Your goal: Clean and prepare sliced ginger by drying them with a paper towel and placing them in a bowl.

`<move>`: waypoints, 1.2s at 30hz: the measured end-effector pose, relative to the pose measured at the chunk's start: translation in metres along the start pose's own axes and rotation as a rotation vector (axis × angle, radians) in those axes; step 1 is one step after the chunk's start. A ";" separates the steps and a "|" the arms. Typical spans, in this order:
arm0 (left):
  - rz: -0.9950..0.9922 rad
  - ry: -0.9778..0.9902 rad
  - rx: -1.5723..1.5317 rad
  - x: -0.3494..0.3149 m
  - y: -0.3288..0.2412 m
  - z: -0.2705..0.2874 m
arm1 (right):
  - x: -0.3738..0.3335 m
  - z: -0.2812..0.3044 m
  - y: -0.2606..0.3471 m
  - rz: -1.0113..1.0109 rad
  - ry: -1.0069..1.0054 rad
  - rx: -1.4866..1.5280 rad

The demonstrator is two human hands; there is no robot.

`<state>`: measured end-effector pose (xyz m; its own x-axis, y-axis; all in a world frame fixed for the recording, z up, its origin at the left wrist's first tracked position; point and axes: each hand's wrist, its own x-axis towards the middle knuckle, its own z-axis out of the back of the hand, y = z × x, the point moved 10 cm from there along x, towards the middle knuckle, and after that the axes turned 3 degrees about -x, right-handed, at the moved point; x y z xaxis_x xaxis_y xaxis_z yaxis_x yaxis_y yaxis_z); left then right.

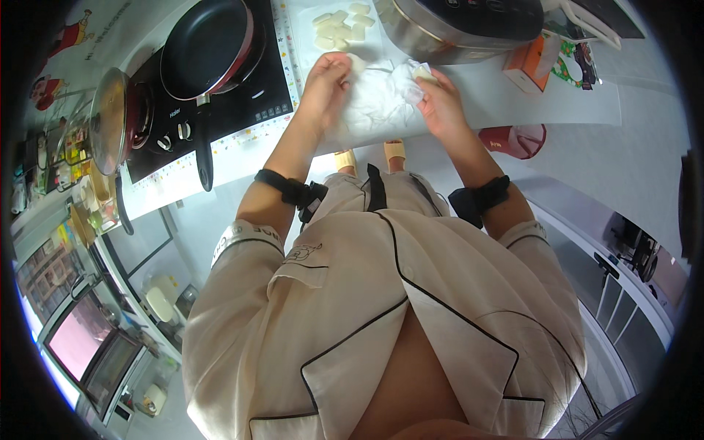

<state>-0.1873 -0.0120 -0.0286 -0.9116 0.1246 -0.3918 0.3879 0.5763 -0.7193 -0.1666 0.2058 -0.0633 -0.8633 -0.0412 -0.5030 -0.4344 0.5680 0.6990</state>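
Note:
My left hand (328,88) is closed, its thumb and fingers pinching a small pale block (356,64) at the counter's back. Opposite it, my right hand (442,103) grips another small pale piece (423,73), with thin white wrapping against the fingers. Between the two hands lies a crumpled, translucent white plastic bag (375,99); its contents cannot be made out. Just beyond my left hand, several pale oblong pieces (339,31) are spread on a white sheet or board. What exactly the pale pieces are is not clear.
Left of my hands, a black frying pan (207,48) rests on a black cooktop (257,95), its handle (204,150) pointing towards me. A glass-lidded pot (114,121) stands farther left. A rice cooker (469,29) and an orange box (529,64) are at the back right.

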 end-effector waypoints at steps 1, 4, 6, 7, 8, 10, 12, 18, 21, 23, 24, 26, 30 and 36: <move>0.015 -0.091 0.014 0.008 -0.001 0.010 | 0.000 0.007 -0.003 -0.011 -0.055 -0.033; -0.026 -0.222 0.135 0.031 -0.011 0.023 | -0.005 -0.004 -0.006 -0.060 -0.006 -0.136; -0.111 -0.362 0.167 0.043 -0.024 0.035 | -0.009 -0.013 -0.006 -0.062 0.080 -0.168; -0.190 -0.408 0.131 0.043 -0.029 0.038 | -0.011 -0.022 -0.007 -0.065 0.171 -0.200; -0.183 -0.400 0.134 0.041 -0.029 0.028 | -0.010 -0.019 -0.006 -0.062 0.162 -0.197; -0.328 -0.529 0.509 0.019 -0.054 0.013 | -0.008 -0.021 -0.007 -0.049 0.212 -0.359; -0.460 -0.153 0.747 0.018 -0.041 -0.007 | -0.012 -0.028 -0.007 -0.058 0.229 -0.390; -0.832 0.382 1.278 -0.050 -0.029 -0.101 | -0.020 -0.039 -0.007 -0.060 0.331 -0.501; -0.523 0.356 1.198 -0.034 -0.014 -0.082 | -0.024 -0.047 -0.001 -0.023 0.400 -0.627; -0.218 0.310 0.803 -0.014 0.004 -0.053 | -0.026 -0.054 0.004 0.019 0.434 -0.681; -0.220 0.309 0.802 -0.009 0.005 -0.048 | -0.027 -0.054 0.005 0.025 0.414 -0.726; -0.044 0.046 0.632 0.007 0.010 -0.013 | -0.028 -0.054 0.007 0.031 0.393 -0.771; -0.170 -0.141 0.524 0.035 -0.024 0.012 | -0.017 -0.019 -0.006 -0.064 0.253 -0.720; -0.311 -0.431 0.493 0.016 -0.056 0.040 | 0.015 0.035 -0.042 0.047 0.318 -0.564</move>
<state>-0.2181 -0.0743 -0.0174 -0.8944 -0.3741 -0.2454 0.2288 0.0889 -0.9694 -0.1523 0.2098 -0.1179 -0.8810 -0.3175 -0.3507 -0.3877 0.0598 0.9199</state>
